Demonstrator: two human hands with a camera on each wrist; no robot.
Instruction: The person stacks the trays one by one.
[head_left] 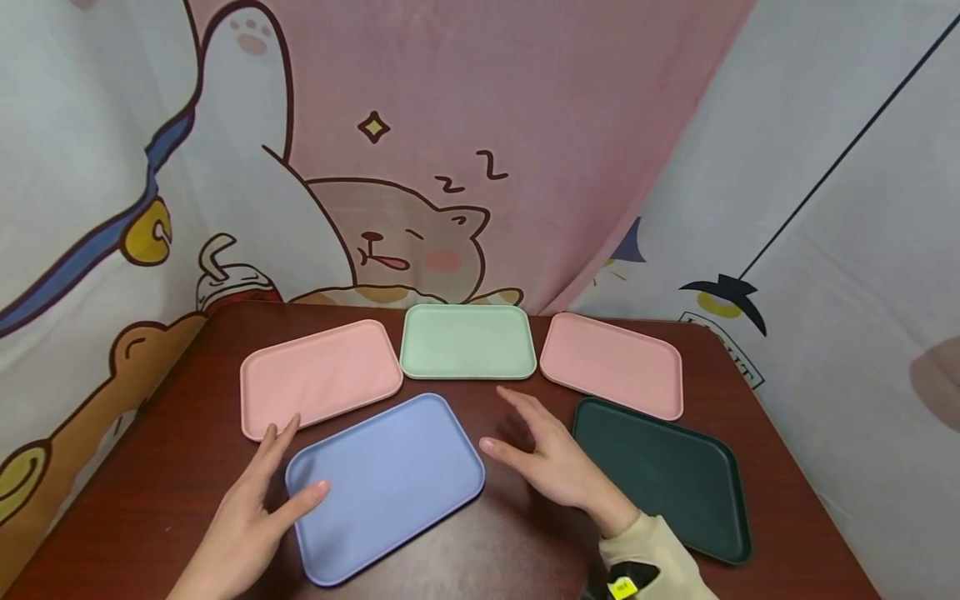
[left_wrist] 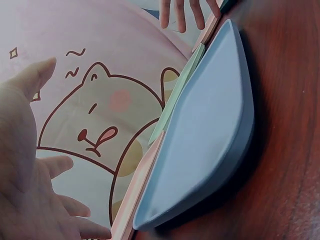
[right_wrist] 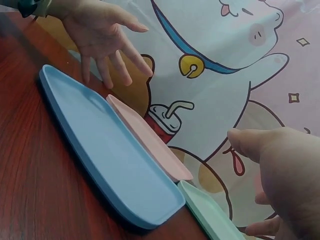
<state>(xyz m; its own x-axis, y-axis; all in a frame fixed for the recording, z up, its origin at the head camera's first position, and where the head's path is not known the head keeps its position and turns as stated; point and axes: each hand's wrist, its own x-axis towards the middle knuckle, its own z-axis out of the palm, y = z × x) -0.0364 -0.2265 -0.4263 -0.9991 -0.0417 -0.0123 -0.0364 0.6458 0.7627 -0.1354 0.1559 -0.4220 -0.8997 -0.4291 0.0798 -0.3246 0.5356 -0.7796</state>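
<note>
A blue rectangular tray lies flat on the table at a slant, between the two hands. My left hand hovers by its left end, fingers spread, with the thumb over the tray's corner in the head view. Right of the tray, my right hand is held with extended fingers, partly in front of a dark green tray. Neither hand holds anything. In the left wrist view, the left hand appears apart from the blue tray. The right wrist view also shows a gap between the right hand and that tray.
Along the back of the brown table lie a pink tray at left, a light green tray in the middle and another pink tray at right. A cartoon-printed curtain hangs behind the table.
</note>
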